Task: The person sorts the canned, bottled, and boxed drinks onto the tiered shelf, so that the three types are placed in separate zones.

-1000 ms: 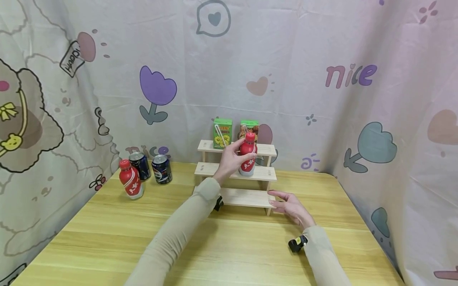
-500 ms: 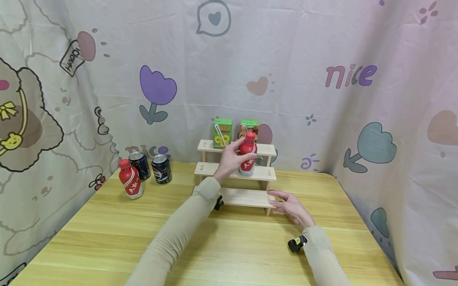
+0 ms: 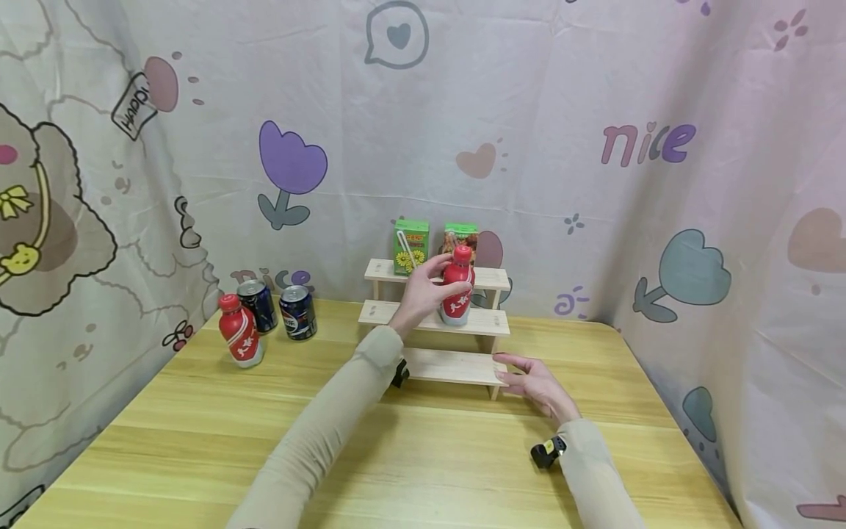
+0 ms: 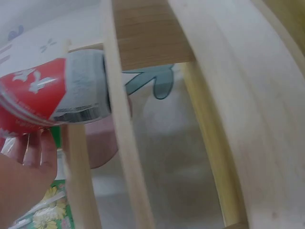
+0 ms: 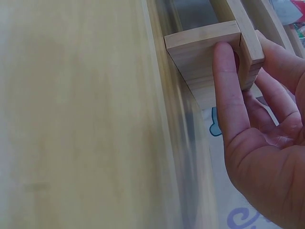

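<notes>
A red bottle [image 3: 459, 297] with a white base stands upright on the middle step of a three-tier wooden display rack [image 3: 456, 366]. My left hand [image 3: 421, 295] holds it from the left, thumb across its front and fingers behind. Seen from the left wrist, the bottle's pale bottom [image 4: 88, 88] meets the step's board. My right hand [image 3: 538, 386] grips the right end of the lowest step. In the right wrist view its thumb [image 5: 228, 88] lies against the rack's side support, with the other fingers round the board's far side.
Two green drink cartons, one with yellow flowers [image 3: 411, 248] and one partly behind the bottle [image 3: 460, 234], stand on the top step. At the table's left are a second red bottle [image 3: 241, 332] and two dark blue cans [image 3: 299, 314]. A patterned curtain [image 3: 542, 95] hangs behind.
My left hand has shifted very slightly left, its thumb reaching less far across the bottle. The bottle stays on the middle step and my right hand keeps its place on the rack.
</notes>
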`<state>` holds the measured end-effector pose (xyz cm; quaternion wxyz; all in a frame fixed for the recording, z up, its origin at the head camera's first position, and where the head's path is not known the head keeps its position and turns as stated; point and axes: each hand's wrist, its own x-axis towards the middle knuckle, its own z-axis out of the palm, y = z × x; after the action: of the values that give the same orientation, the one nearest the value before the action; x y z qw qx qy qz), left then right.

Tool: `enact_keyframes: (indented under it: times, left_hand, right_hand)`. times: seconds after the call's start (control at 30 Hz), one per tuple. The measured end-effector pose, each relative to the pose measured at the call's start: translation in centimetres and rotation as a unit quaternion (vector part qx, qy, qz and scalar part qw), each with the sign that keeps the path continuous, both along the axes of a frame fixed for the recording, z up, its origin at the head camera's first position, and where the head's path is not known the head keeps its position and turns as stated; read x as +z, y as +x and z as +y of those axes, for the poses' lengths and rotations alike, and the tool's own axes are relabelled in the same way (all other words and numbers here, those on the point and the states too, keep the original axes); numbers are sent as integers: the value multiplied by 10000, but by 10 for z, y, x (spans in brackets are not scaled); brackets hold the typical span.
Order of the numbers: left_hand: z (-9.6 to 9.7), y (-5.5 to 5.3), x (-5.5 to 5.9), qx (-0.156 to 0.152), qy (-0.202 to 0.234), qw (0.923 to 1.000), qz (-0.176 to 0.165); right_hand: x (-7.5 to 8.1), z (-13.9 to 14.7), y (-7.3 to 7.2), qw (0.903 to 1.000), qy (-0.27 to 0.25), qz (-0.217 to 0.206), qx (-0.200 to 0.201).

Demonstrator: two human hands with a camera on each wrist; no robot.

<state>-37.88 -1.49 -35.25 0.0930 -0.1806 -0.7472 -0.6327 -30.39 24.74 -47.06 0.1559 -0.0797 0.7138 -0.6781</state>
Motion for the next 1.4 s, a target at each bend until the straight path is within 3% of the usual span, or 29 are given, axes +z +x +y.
enact_keyframes:
  times: [0.27,0.93,1.13,1.4]
  left_hand:
    - [-12,2,7,149,314,9987,373]
    - [-46,13,10,185,961,9947,313]
    - [-60,15,8,220,818,9964,-32]
    - [-85,26,7,164,337,9992,-135]
  right_hand:
    - [-1,-1,0,10000,-14,-22,-10]
    - [-2,-2,-1,9999,35,-62,-132]
    - [-1,-1,-1,9999,66,-28,-129]
    - [-1,-1,-1,9999,6,-41,-97]
